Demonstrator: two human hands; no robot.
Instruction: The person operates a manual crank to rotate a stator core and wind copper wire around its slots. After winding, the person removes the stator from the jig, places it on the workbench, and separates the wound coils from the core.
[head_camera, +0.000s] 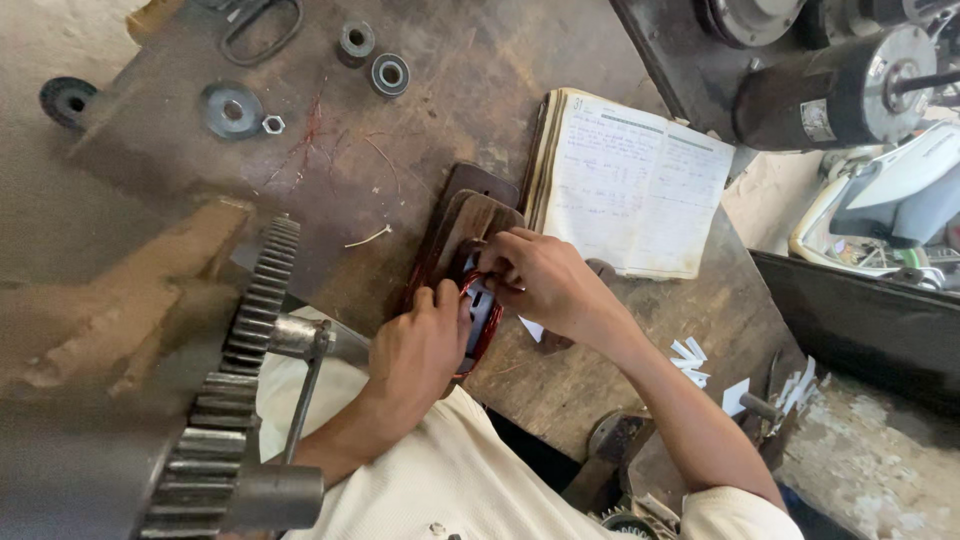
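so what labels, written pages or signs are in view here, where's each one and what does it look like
Open notebook: on the wooden bench beyond the hands, cream pages covered in handwriting, worn brown edges.
Label: on the side of the dark cylindrical motor, top right, a small pale rectangle.
No screens or signs show.

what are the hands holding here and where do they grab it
Both hands hold a red copper wire coil on the wooden former. The left hand pinches its near left side; the right hand grips its top end.
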